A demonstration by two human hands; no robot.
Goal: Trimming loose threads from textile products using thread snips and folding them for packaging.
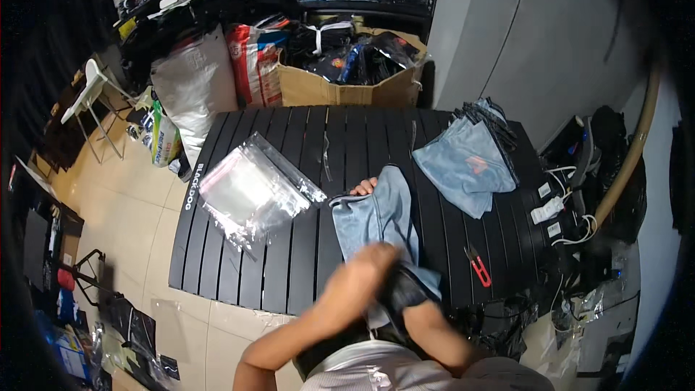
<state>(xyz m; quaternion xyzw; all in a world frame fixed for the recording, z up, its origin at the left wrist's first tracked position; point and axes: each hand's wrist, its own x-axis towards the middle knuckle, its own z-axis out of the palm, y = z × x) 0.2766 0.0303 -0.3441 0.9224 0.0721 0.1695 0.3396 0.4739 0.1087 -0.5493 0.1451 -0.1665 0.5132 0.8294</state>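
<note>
A light blue denim-like garment (391, 206) with dark edging lies bunched in front of me, at the table's near middle. My left hand (368, 269), blurred by motion, is closed on its near part. My right forearm runs into the dark-edged near end of the cloth. Fingers that appear to be my right hand (364, 186) show past its far left edge, curled at the cloth; the rest of that hand is covered. Right of it lies a stack of similar blue garments (467, 163). Clear plastic bags (253, 188) lie to the left.
Red-handled thread snips (479, 268) rest on the black slatted table (304, 275) at the right. A white power strip (548, 208) with cables lies by the right edge. Behind the table stand an open cardboard box (340, 93) of packed goods and a white sack (192, 87).
</note>
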